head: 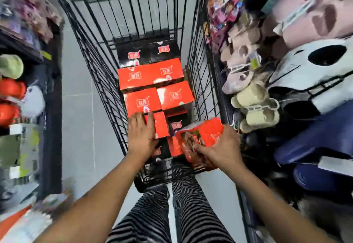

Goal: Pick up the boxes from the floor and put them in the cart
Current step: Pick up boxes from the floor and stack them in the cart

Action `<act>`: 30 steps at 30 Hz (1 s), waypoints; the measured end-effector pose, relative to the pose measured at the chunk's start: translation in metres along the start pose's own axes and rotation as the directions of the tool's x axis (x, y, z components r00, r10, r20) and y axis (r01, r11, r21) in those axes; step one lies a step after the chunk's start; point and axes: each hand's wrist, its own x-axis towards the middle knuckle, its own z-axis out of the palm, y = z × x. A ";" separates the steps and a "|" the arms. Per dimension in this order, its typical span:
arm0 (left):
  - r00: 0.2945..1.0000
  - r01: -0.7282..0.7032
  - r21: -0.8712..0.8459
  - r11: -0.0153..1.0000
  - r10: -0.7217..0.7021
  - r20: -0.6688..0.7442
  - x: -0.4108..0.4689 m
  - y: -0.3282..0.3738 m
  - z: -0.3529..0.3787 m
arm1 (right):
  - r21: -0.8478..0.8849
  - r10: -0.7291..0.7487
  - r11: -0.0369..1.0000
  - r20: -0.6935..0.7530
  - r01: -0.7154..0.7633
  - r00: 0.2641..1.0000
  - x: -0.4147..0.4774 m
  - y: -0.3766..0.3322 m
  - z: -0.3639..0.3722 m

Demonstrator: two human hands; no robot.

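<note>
black wire cart (107, 70), red and black boxes (150, 74) packed in its basket, left hand (141, 134) flat, fingers straight, on a small red box (161, 124) there, right hand (222, 149) gripping a tilted red box (202, 135) over the cart's near end

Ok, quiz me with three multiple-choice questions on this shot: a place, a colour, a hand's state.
1. Where is the tilted box that the right hand grips? A on the floor; B over the near right corner of the cart; C on a shelf.
2. What colour are the two far boxes in the cart? A black; B red; C white.
3. What is the left hand doing? A hanging idle; B gripping the handle; C lying flat on a small red box.
Answers: B, held above the cart's near end; A, black tops with red labels; C, straight fingers lie on it.
</note>
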 end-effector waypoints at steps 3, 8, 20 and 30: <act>0.998 0.061 -0.077 0.995 -0.064 -0.030 -0.002 0.005 0.005 | -0.196 -0.227 0.953 0.041 0.231 0.973 0.021 -0.012 0.002; 0.986 0.153 -0.150 0.977 -0.161 -0.041 -0.009 -0.001 0.009 | -0.355 -0.526 0.731 0.251 0.582 0.813 0.068 -0.017 0.014; 0.733 0.580 -0.804 0.133 -0.516 0.443 -0.004 0.002 -0.009 | 0.274 0.054 0.947 0.372 -0.165 0.927 0.093 -0.013 0.048; 0.749 0.574 -0.817 -0.047 -0.372 0.548 0.011 -0.013 0.026 | 0.433 0.073 0.856 0.439 -0.282 0.896 0.110 -0.007 0.057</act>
